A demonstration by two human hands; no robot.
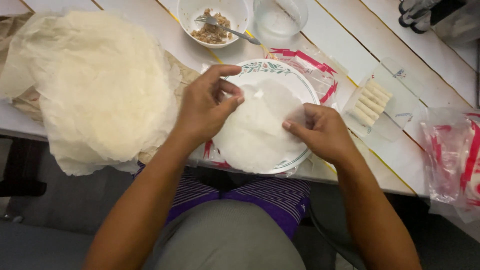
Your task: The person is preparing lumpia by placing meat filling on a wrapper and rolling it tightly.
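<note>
Thin white wrapper sheet [255,132] — translucent, limp, lying on a floral-rimmed plate [305,85] at the table [345,40] edge. Left hand [205,107] and right hand [320,132] pinch its edges. Left: wrapper stack [100,85]. Right: tray of rolls [372,100]. Beyond — filling bowl [215,22] with fork [225,26].

Counted: two bowls, at 12 o'clock, one with filling [212,22] and one clear [280,17]; one fork [227,27]; one plate [300,85]; about six rolled wraps [371,102] at 3 o'clock.
</note>
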